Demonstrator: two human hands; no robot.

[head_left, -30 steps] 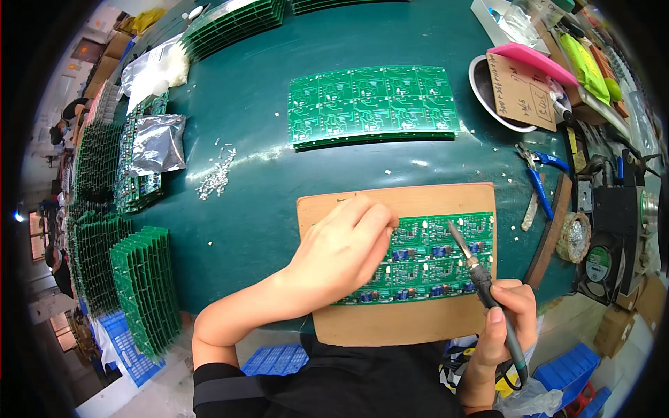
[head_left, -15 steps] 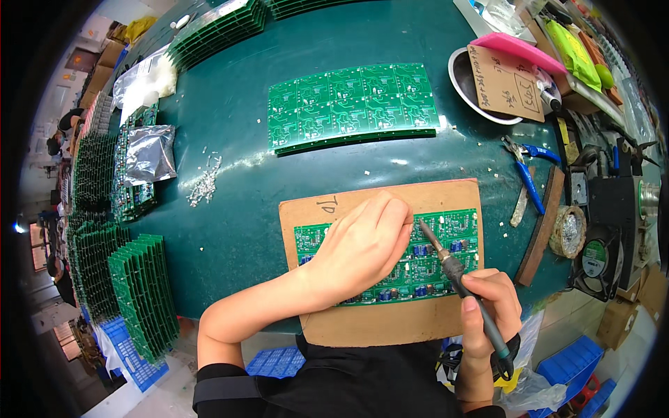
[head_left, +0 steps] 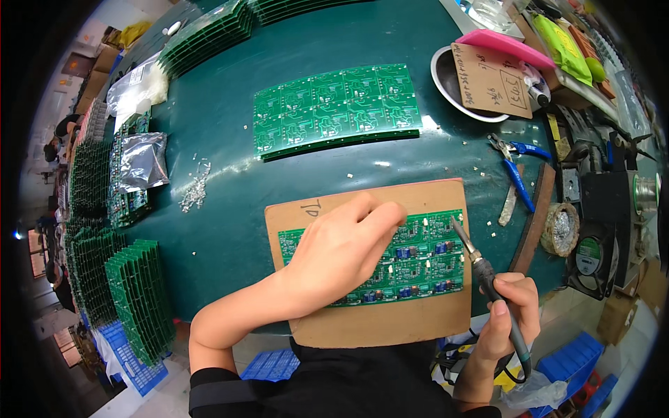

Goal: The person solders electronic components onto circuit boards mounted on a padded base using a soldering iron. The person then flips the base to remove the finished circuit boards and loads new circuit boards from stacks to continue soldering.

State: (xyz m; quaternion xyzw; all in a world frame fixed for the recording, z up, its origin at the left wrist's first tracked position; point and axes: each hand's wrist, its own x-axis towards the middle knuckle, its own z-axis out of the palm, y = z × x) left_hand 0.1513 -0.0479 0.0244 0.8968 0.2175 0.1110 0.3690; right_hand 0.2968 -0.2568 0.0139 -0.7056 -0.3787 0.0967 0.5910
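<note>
The broad green desk is crowded at its edges, with dense rows of upright green boards down the left side. Nearest the worker, a populated circuit panel lies flat on a brown sheet. The left hand bends over its upper left, fingers curled close together; their tips are hidden, so I can't tell whether they pinch anything. The right hand, apart from the left, is closed around a soldering iron, its tip at the panel's upper right corner; contact is unclear.

White pieces stand at several spots on the panel, so I'd judge it partly worked; the covered left portion I can't assess. A loose heap of small white parts and a flat stack of green panels suggest plenty remains.
</note>
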